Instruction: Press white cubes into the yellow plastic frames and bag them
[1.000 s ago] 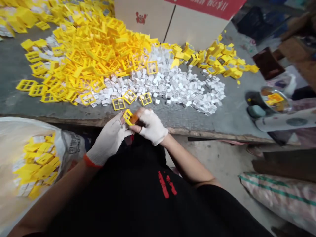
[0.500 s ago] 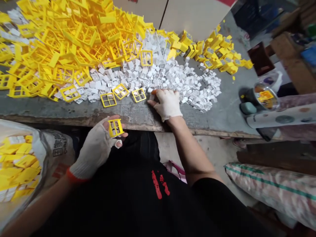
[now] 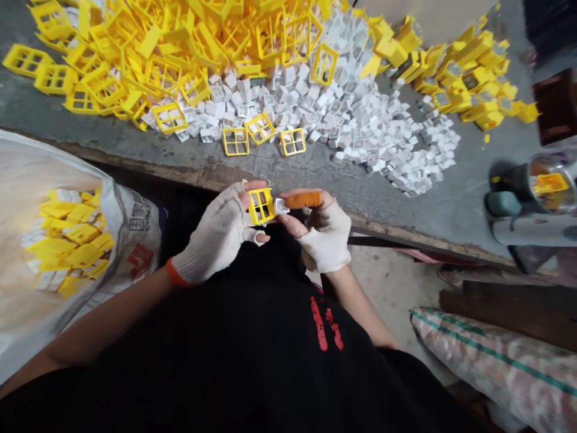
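Head cam: L hand (image 3: 220,225) is gripping a yellow frame (image 3: 262,206) in front of the table (image 3: 180,153) edge; R hand (image 3: 328,233) is pinching a small white pc (image 3: 282,206) btwn thumb (image 3: 294,227) & orange-covered finger (image 3: 304,199), just beside the frame. White pile (image 3: 360,123) is lying beyond.

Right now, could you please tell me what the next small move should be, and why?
I would probably ease the white piece toward an opening in the yellow frame: the right hand pinches the piece close by the frame's side, while the left hand holds the frame with its openings showing.
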### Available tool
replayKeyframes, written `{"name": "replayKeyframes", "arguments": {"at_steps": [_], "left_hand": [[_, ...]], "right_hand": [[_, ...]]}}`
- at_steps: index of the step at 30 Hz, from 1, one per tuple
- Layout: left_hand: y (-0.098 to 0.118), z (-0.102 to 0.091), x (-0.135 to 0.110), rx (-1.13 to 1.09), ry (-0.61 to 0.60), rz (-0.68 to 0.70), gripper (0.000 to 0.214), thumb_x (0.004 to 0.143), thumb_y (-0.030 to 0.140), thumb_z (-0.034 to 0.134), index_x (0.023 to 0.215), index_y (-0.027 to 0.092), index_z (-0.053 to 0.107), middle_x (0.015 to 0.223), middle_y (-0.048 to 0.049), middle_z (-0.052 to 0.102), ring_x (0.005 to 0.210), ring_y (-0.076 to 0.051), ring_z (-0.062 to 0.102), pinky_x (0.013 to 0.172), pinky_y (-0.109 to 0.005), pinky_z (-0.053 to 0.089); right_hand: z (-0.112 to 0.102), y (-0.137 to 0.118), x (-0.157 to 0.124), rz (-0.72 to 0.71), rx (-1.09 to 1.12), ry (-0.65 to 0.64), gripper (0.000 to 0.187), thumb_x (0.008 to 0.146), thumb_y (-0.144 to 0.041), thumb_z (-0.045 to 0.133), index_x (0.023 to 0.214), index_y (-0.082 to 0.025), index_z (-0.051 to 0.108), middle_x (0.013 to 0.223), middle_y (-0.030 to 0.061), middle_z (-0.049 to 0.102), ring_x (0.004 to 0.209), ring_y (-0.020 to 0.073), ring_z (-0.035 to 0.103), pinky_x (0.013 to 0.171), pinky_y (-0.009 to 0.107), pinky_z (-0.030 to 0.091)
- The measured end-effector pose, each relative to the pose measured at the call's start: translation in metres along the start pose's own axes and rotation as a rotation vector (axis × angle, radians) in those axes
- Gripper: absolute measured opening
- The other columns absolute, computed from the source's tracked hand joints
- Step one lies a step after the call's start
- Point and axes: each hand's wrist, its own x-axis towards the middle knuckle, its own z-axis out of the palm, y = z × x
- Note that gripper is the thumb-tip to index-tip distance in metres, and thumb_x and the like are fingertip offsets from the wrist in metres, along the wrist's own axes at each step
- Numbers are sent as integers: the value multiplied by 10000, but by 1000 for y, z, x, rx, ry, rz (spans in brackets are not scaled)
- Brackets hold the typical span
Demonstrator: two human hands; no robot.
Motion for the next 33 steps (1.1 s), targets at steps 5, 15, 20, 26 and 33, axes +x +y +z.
{"name": "replayKeyframes", "arguments": {"at_steps": [5, 15, 20, 26, 33], "left_hand": [[-6, 2, -9, -18, -21, 63, 437, 894, 493, 875, 1219, 228, 751, 1244, -106, 785, 993, -287, 755, 642, -330, 619], [-5, 1, -11, -8, -106, -73, 341, 926, 418, 837, 1151, 179, 744, 1144, -143, 798, 823, -272, 774, 519, -291, 555], [-10, -6, -6, 5, -97, -172, 336, 923, 423, 837, 1167, 198, 789, 1070, -132, 811, 766, -261, 756, 504, -285, 511], [-10, -6, 5, -28, 61, -164, 213, 933, 402, 788, 1020, 210, 758, 1017, -101, 800, 832, -292, 790, 528, -289, 528], [-10, 0, 8, 10, 81, -128, 204, 919, 361, 775, 1026, 193, 731, 1005, -98, 772, 807, -265, 762, 547, -299, 546]], "right_hand": [[4, -15, -5, -102, -36, 87, 255, 1013, -562, 734, 1006, -313, 785, 1030, 54, 849, 949, 300, 767, 975, 558, 589], [-16, -16, 4, -286, -168, 20, 193, 1065, -459, 698, 1048, -318, 829, 1081, 41, 874, 976, 285, 775, 973, 526, 548], [-26, -3, 4, -363, -282, -251, 406, 1120, -584, 566, 1052, -313, 859, 1267, 60, 854, 1107, 277, 747, 989, 494, 540], [-73, 50, 35, -44, -503, 83, 345, 1109, -430, 542, 1308, -305, 794, 1237, 85, 831, 1166, 309, 727, 1046, 533, 534], [-76, 81, 100, 312, -896, 34, 184, 1011, -364, 734, 1134, -239, 789, 1157, 157, 831, 1187, 405, 704, 1093, 618, 429]]}}
